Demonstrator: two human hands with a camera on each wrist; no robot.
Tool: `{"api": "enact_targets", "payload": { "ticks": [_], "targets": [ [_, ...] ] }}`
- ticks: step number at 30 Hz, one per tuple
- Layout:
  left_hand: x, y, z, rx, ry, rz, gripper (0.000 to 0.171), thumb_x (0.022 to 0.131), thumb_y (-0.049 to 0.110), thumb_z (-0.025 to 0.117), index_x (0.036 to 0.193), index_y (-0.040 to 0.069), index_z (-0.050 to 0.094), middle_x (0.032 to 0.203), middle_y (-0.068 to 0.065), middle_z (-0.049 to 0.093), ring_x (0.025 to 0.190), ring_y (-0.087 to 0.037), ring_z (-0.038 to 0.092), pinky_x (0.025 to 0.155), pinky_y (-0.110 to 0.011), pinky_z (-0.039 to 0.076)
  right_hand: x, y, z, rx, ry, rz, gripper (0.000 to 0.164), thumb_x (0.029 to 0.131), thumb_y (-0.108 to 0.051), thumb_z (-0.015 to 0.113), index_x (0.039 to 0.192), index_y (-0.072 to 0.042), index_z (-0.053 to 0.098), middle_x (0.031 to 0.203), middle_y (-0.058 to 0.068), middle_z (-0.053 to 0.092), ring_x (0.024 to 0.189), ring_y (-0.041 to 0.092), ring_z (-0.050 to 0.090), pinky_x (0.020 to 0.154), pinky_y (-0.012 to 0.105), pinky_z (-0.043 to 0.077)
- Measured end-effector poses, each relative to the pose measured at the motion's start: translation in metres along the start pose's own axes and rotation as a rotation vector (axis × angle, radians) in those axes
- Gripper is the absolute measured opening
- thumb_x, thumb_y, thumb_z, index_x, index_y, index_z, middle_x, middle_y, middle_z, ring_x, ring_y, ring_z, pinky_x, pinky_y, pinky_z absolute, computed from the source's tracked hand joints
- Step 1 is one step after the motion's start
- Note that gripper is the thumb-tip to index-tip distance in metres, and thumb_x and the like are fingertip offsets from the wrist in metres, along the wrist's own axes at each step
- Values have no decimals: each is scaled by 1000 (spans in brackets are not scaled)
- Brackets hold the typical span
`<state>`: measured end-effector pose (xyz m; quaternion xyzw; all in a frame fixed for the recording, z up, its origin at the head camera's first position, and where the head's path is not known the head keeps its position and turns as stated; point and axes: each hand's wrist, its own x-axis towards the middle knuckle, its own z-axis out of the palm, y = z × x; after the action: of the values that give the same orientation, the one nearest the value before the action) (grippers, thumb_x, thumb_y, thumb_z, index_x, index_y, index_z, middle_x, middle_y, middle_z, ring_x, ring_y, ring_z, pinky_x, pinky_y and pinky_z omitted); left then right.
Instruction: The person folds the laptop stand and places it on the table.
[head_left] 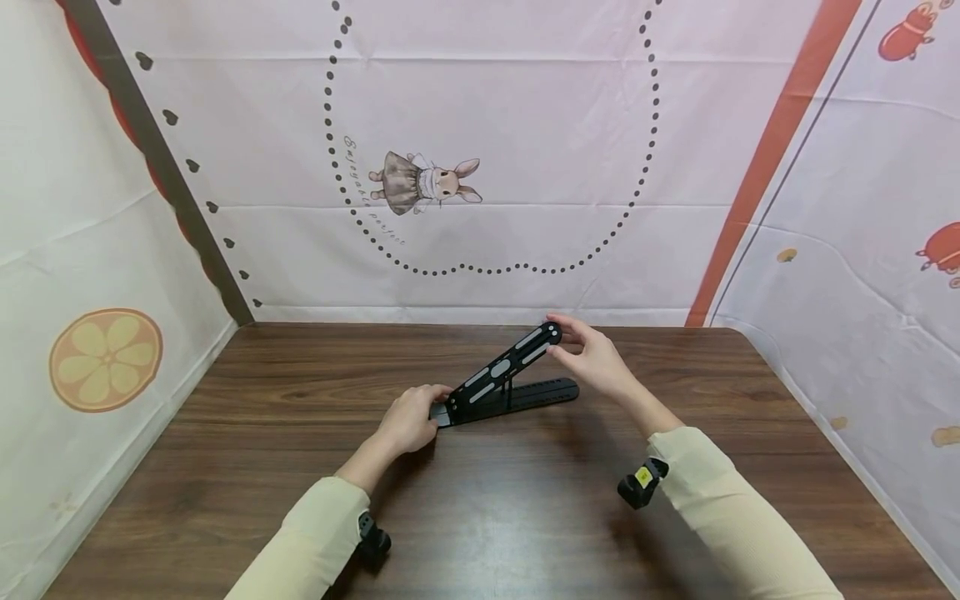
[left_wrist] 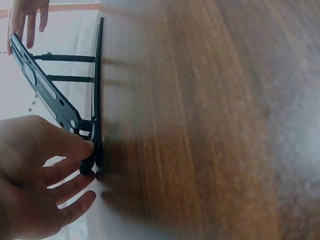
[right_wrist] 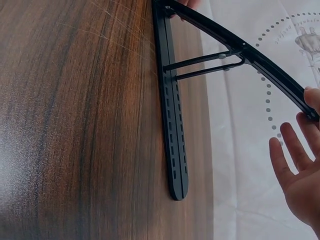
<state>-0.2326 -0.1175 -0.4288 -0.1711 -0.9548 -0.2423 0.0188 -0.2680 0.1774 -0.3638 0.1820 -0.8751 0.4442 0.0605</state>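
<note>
Head view: the black folding stand (head_left: 491,375) rests on the wood-grain table (head_left: 510,517). Left hand (head_left: 408,419) grips its hinged end; right hand (head_left: 592,358) pinches the tip of the raised arm (head_left: 506,364).

Left wrist view: thumb against the hinged end; arm tilted above the base (left_wrist: 98,75).

Right wrist view: struts (right_wrist: 197,61) join slotted base and arm.

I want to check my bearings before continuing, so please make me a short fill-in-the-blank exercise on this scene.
The stand is mainly coloured ____.
Its upper bar has its raised end in the ____ grip.
The ____ grip holds its hinged end.
The animal printed on the back sheet is a ____.

Missing words: black; right; left; rabbit.
</note>
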Motion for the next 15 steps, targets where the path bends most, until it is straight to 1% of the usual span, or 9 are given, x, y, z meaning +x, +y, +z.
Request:
{"api": "enact_targets", "payload": {
  "ticks": [4,6,9,10,11,15],
  "targets": [
    [-1,0,0,2,19,12,50,74,-8,58,122,5,56,113,-10,61,106,-32,54,88,-47,44,0,-5,0,51,0,21,50,88,-19,63,135,-13,46,128,13,55,114,28,55,87,42,49],
    [-2,-1,1,5,26,13,49,74,-7,58,121,5,57,112,-10,62,106,-32,54,88,-47,44,-3,-14,-2,64,-3,22,49,88,-15,62,134,-9,46,127,16,55,114,31,54,87,44,48],
    [-3,-2,1,16,32,-2,48,75,-3,61,121,8,58,112,-9,62,106,-31,53,88,-47,44,-7,-27,-4,72,-1,26,48,88,-9,61,133,-4,45,126,20,55,113,34,54,88,45,47],
    [-3,-2,1,17,29,-16,48,75,-1,62,122,9,58,114,-8,61,107,-31,53,89,-47,44,-8,-30,-4,69,1,28,48,88,-8,61,133,-3,45,125,20,55,113,34,55,88,45,48],
    [-4,-3,0,33,32,-22,47,75,1,64,121,10,59,114,-8,61,106,-30,53,88,-47,44,-9,-34,-5,62,3,29,48,88,-7,60,133,-2,45,125,21,55,112,35,55,87,45,48],
    [-6,-4,-1,94,54,-51,42,75,10,68,116,12,62,112,-6,61,102,-29,54,85,-46,45,-11,-37,-5,56,7,43,47,88,-7,60,133,-2,45,124,21,55,112,34,55,87,44,48]
  ]
}}
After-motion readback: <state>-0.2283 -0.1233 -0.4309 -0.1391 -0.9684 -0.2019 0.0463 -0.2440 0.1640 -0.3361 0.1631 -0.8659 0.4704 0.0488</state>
